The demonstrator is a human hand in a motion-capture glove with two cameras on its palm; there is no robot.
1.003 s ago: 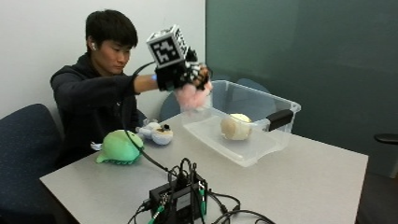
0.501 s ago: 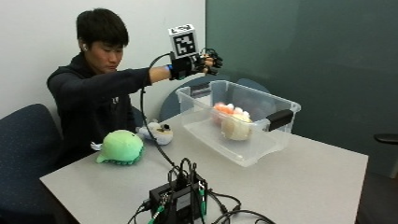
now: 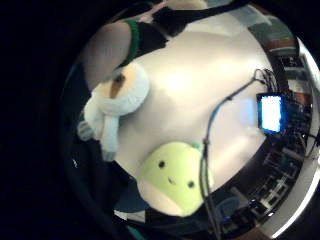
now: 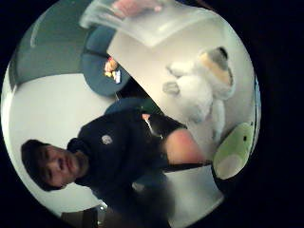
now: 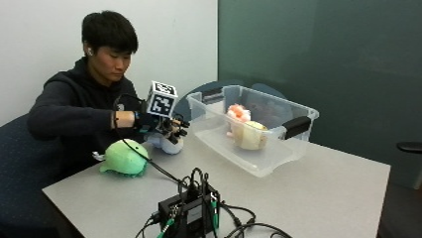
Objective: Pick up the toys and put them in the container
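In the outside view my gloved right hand (image 5: 166, 126) hovers just over a white plush toy (image 5: 166, 144) on the grey table (image 5: 296, 188), fingers hanging relaxed and holding nothing. A green round plush (image 5: 125, 157) lies beside it, nearer the table's corner. The clear plastic container (image 5: 264, 158) stands to the right and holds a pink toy (image 5: 236, 112) and a cream toy (image 5: 250, 135). Both palm views look down on the white plush (image 3: 117, 97) (image 4: 199, 90) and the green plush (image 3: 170, 177) (image 4: 233, 151), neither of them in the hand.
A black device with a bundle of cables (image 5: 191, 210) sits at the table's front edge, and one cable runs from it past the green plush to my hand. The container's black handle (image 5: 296, 127) faces forward. A blue chair (image 5: 26, 168) stands behind the table's left corner.
My hand was raised over the container with the pink toy; the toy now lies inside it. The hand has come back down and left to just above the white plush.
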